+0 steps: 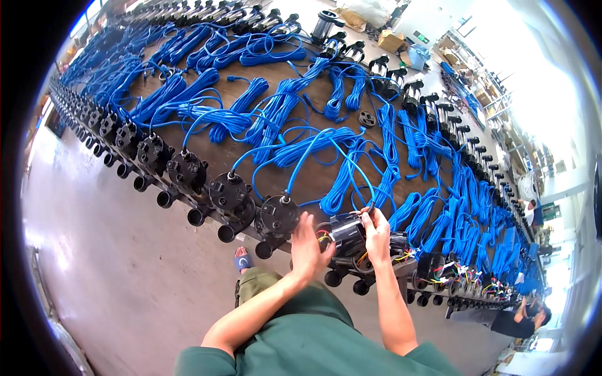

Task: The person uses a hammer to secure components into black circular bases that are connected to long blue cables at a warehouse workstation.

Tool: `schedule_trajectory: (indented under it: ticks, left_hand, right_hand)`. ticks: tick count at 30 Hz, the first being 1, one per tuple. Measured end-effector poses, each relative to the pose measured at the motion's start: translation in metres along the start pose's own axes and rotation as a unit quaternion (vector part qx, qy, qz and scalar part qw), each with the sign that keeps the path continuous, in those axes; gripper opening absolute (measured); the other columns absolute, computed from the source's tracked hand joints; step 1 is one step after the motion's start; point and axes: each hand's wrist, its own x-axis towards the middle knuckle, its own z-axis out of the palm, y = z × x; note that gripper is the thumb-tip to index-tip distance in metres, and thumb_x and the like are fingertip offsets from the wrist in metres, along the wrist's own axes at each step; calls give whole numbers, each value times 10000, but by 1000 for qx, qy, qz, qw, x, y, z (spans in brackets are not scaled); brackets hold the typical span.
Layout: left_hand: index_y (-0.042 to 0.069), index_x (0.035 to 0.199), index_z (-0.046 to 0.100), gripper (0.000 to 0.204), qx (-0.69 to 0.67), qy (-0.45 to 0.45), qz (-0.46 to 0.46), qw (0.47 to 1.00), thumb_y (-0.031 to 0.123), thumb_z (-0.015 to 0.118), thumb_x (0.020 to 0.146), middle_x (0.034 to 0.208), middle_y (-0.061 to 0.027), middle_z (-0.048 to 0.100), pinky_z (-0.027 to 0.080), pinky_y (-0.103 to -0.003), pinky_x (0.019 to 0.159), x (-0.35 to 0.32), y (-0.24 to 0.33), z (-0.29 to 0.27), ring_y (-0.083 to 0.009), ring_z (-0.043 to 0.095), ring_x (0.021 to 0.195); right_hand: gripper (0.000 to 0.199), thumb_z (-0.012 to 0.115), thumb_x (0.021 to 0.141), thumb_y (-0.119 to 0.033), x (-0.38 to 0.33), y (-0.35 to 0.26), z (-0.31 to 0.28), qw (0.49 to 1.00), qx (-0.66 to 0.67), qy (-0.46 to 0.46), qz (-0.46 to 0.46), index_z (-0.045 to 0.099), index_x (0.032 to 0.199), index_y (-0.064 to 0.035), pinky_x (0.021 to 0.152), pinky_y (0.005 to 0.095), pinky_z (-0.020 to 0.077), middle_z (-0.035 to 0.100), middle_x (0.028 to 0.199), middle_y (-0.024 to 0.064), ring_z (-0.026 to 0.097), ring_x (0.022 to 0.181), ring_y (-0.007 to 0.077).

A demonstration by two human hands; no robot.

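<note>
My right hand [376, 236] is closed, with thumb and fingers pinching the end of a blue cable [358, 170] near its dark tip. Just beside those fingers is a glossy black cylindrical housing [347, 230], with red and yellow wires showing at its left. My left hand [306, 249] is slightly blurred, its fingers stretched out and apart. It hovers at the right side of a black pump-like unit [279, 215] with a round cap and a blue cable rising from it. Whether the left fingertips touch that unit I cannot tell.
Bundled blue cables [276, 113] cover much of the brown table [216, 156]. Capped black units [187, 169] line its near edge; uncapped units with coloured wires [448, 276] stand at the right. Another person [522, 319] works at the far right.
</note>
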Motion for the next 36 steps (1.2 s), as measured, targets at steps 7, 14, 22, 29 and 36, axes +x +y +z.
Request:
schedule_trajectory:
  ticks: [7, 14, 22, 29, 36]
  left_hand:
    - [-104, 1506, 364, 985, 94, -102, 41, 989, 133, 829, 671, 1604, -280, 325, 379, -542, 1142, 8, 1, -8, -459, 437, 1400]
    - [-27, 1379, 580, 648, -68, -30, 160, 984, 159, 781, 792, 1573, -202, 453, 431, -522, 1088, -8, -39, -10, -396, 492, 1365]
    - [-18, 1252, 675, 462, 68, -48, 117, 990, 158, 755, 833, 1514, -224, 507, 463, -496, 1044, -14, -26, -13, -381, 572, 1259]
    - [-38, 1435, 509, 754, -180, -56, 132, 973, 68, 841, 767, 1531, -276, 481, 471, -495, 1129, -33, -57, -31, -457, 528, 1354]
    - [-13, 1603, 288, 1156, -220, -162, -54, 960, 178, 945, 671, 1460, -274, 519, 423, -491, 1146, -16, -51, -16, -465, 511, 1354]
  right_hand:
    - [117, 548, 1085, -91, -12, -11, 29, 991, -119, 21, -56, 623, 1110, -5, 769, 230, 487, 714, 1030, 37, 605, 861, 72]
    - [127, 541, 1085, -91, -5, 0, 16, 999, -43, 12, -4, 600, 1154, -2, 918, 288, 527, 745, 1121, 133, 683, 994, 155]
    - [147, 547, 1072, -80, -18, -19, 36, 983, -175, 8, -48, 613, 1163, 16, 869, 274, 535, 751, 1106, 101, 678, 956, 130]
    - [161, 539, 1056, -61, -21, -24, 46, 966, -239, 34, -89, 631, 1155, 26, 808, 294, 545, 765, 1063, 108, 701, 896, 145]
    - [189, 614, 991, -60, -49, -24, 74, 893, -382, 94, -220, 648, 1159, 21, 784, 385, 580, 752, 978, 187, 763, 895, 342]
